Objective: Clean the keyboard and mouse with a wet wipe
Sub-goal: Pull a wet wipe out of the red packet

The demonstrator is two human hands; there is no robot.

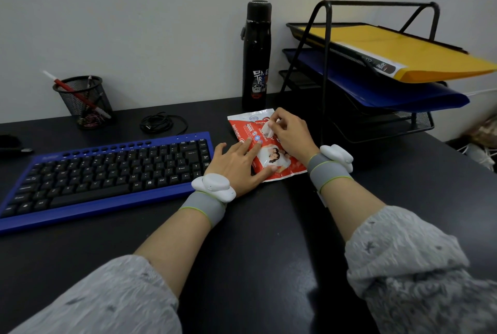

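Note:
A red and white wet wipe pack (271,164) lies flat on the black desk, right of the blue keyboard (107,172) with black keys. My left hand (236,165) presses flat on the pack's near left side, fingers spread. My right hand (290,132) is over the pack's far end, thumb and fingers pinching a small white piece (269,128) at the pack's opening, either a flap or a wipe; I cannot tell which. No mouse shows clearly; a dark object (10,144) sits at the far left edge.
A black bottle (256,56) stands just behind the pack. A black wire tray rack (357,78) with yellow and blue folders stands at the right. A mesh pen cup (84,102) and a coiled black cable (161,122) sit behind the keyboard. The desk edge drops off at the right.

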